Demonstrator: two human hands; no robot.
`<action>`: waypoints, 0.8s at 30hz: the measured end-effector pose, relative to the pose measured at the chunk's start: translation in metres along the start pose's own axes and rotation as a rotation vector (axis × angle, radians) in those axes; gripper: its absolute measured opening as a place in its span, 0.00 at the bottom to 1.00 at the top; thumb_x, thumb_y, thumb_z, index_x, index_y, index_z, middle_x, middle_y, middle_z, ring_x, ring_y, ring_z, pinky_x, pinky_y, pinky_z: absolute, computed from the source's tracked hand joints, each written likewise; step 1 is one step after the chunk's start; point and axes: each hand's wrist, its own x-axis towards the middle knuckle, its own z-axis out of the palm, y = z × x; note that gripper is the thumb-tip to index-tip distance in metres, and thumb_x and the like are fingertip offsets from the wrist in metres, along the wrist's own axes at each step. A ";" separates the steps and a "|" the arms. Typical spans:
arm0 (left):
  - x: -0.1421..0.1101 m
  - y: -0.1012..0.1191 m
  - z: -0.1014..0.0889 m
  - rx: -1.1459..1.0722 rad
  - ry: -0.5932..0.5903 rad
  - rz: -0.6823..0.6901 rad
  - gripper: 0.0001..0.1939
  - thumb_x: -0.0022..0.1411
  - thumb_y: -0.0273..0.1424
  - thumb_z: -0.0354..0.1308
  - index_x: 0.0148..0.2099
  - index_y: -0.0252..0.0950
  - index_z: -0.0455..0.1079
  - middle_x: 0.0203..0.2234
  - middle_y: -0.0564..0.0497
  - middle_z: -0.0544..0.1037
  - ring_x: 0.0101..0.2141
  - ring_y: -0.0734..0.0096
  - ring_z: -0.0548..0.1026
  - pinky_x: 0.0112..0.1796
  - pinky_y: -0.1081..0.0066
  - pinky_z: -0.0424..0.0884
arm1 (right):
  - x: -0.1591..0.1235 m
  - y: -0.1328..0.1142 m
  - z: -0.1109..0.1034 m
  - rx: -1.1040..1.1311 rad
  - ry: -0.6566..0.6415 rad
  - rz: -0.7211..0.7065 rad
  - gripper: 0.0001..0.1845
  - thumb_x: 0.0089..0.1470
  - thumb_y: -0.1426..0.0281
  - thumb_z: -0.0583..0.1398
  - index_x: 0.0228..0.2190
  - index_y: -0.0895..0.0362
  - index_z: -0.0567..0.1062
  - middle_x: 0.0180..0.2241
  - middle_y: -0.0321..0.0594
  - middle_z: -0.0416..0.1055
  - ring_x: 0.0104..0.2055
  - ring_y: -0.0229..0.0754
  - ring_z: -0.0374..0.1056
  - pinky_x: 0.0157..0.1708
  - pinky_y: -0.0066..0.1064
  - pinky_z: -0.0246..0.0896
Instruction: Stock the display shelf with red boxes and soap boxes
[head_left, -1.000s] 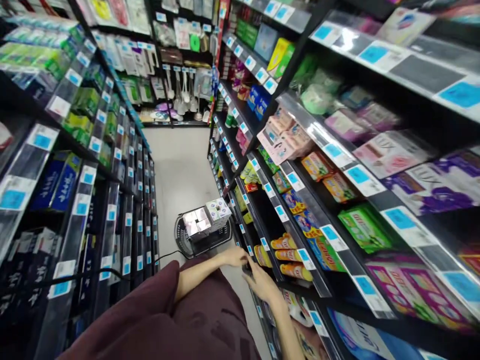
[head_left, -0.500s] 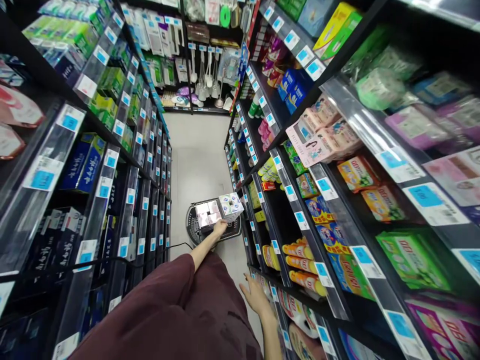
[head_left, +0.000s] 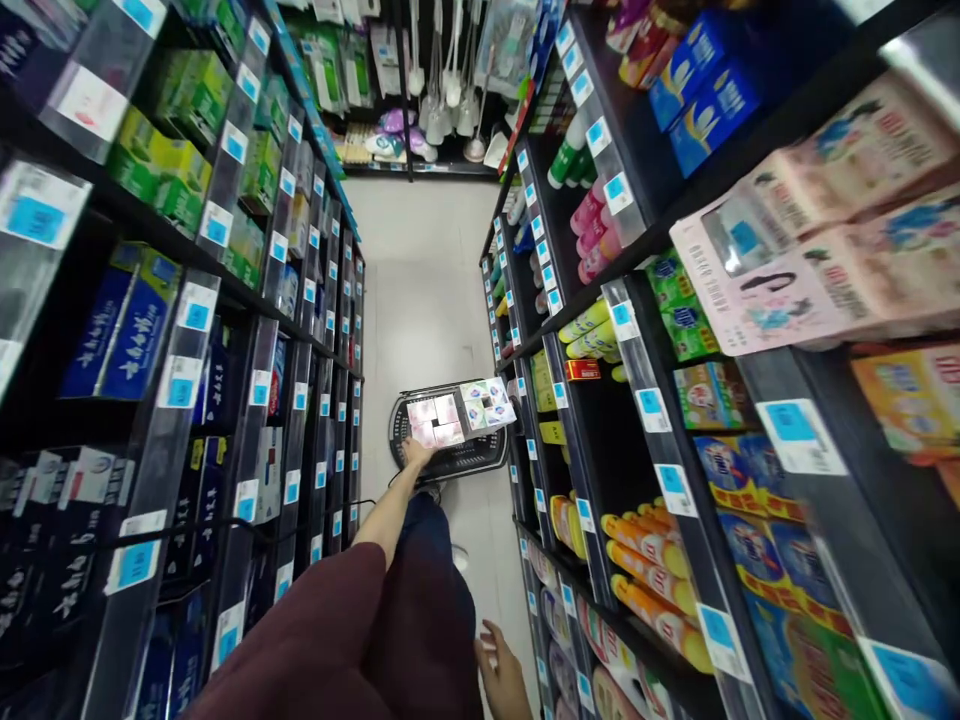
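Observation:
Below me on the floor stands a black shopping basket (head_left: 480,462) with a slotted rim. Inside it, on the left, lies a pink-and-white pack of boxes (head_left: 448,412). A white pack of boxes with green and blue prints (head_left: 487,403) sits at its right, raised near the basket's right end. My left hand (head_left: 417,454) reaches down to the near left corner of the pink pack, fingers and thumb closed about that corner. Away from the basket, near the lower right shelves, my right hand (head_left: 501,672) hangs with its fingers loosely bent and apart, holding nothing.
Shelves of toothpaste boxes (head_left: 120,320) line the left side. Orange bottles (head_left: 652,560) and pink boxes (head_left: 787,270) fill shelves on the right, some boxes jutting out. A pale floor aisle (head_left: 420,260) leads to hanging brushes (head_left: 450,90). A black cable (head_left: 225,522) crosses at left.
My left hand has shifted from beside the white pack to the pink pack's left corner. My right hand has drawn back lower in view. The view has moved closer to the shelves.

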 end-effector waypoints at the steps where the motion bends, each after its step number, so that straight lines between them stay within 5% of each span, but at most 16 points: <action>1: 0.007 -0.001 0.007 0.012 0.000 0.001 0.28 0.64 0.36 0.64 0.62 0.33 0.63 0.61 0.39 0.64 0.59 0.49 0.65 0.56 0.48 0.67 | 0.000 0.010 -0.001 0.057 -0.007 0.047 0.40 0.38 0.30 0.56 0.42 0.44 0.78 0.39 0.46 0.79 0.42 0.63 0.76 0.45 0.49 0.71; 5: 0.030 -0.006 0.030 0.048 -0.004 0.006 0.28 0.65 0.37 0.64 0.63 0.34 0.63 0.61 0.39 0.64 0.59 0.49 0.66 0.55 0.48 0.67 | -0.005 0.032 -0.011 0.119 -0.028 0.195 0.48 0.38 0.29 0.57 0.47 0.52 0.76 0.44 0.51 0.77 0.45 0.59 0.75 0.45 0.44 0.71; 11: 0.053 -0.014 0.040 0.047 -0.029 0.046 0.26 0.65 0.37 0.63 0.61 0.33 0.64 0.58 0.39 0.68 0.55 0.52 0.70 0.53 0.52 0.69 | -0.020 0.015 -0.012 0.124 -0.062 0.245 0.55 0.43 0.29 0.53 0.53 0.61 0.71 0.48 0.56 0.75 0.49 0.56 0.74 0.47 0.39 0.70; 24: 0.065 -0.021 0.037 0.066 0.014 0.087 0.25 0.64 0.37 0.65 0.59 0.32 0.66 0.55 0.39 0.71 0.56 0.52 0.70 0.54 0.51 0.70 | -0.013 0.001 0.001 0.195 -0.005 0.187 0.38 0.45 0.34 0.57 0.46 0.46 0.77 0.42 0.45 0.78 0.45 0.57 0.76 0.43 0.41 0.72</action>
